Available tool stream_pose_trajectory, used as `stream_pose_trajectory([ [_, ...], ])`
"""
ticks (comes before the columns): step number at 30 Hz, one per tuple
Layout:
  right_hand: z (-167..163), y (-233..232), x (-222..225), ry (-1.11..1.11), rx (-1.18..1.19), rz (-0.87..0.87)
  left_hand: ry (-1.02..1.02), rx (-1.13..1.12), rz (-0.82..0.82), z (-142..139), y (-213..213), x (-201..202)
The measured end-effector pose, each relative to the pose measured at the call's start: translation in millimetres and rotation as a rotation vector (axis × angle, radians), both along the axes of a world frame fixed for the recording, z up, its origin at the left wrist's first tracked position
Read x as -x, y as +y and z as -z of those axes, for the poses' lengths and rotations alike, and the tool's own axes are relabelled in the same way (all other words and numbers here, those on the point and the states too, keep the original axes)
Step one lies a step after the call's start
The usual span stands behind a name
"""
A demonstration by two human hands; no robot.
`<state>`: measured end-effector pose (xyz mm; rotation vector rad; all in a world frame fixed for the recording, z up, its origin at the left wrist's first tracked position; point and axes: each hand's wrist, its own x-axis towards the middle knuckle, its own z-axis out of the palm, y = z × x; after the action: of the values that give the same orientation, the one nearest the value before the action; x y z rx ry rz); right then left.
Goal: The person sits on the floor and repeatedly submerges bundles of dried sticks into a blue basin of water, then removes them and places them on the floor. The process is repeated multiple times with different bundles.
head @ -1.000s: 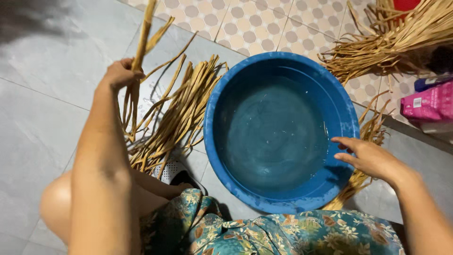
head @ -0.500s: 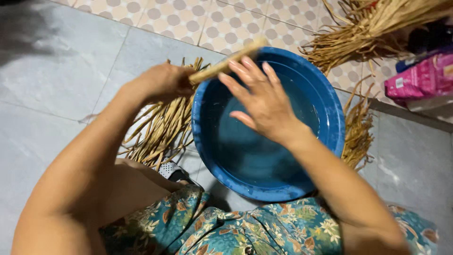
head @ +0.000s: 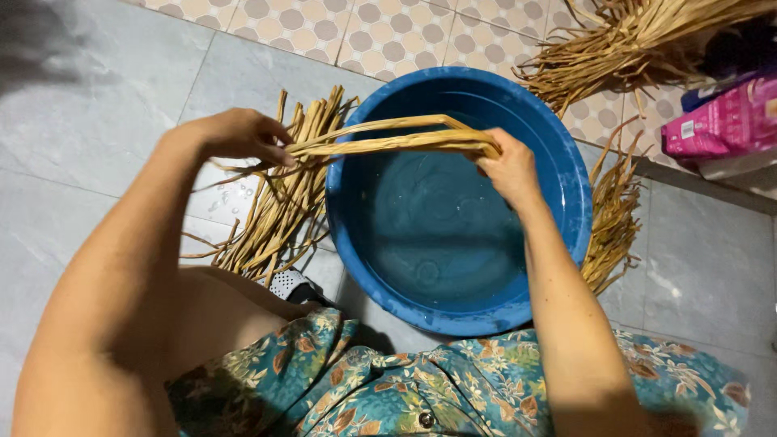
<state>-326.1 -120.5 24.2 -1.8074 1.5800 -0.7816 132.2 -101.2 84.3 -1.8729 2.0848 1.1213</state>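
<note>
Your left hand [head: 235,133] and right hand [head: 506,166] pinch the ends of long dry straw strips [head: 388,137]. They look light and bendy; the ends seem best to hold.

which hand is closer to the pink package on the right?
Right. The right hand grips the strips over the blue basin, on the side toward the pink package. The left hand holds their other end, beyond the basin's far rim.
</note>
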Motion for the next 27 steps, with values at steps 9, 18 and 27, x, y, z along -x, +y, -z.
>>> stream_pose_trajectory([
  [9, 111, -6, 117, -0.621, -0.200, 0.520, -0.141, 0.116, -0.182, 62, -5, -97],
  [18, 234, 107, 63, 0.230, -0.343, 0.509, -0.221, 0.271, -0.215, 64, -10, -84],
  [27, 239, 108, 16, 0.101, -0.652, 0.403, -0.234, 0.036, 0.301, 98, -2, 81],
])
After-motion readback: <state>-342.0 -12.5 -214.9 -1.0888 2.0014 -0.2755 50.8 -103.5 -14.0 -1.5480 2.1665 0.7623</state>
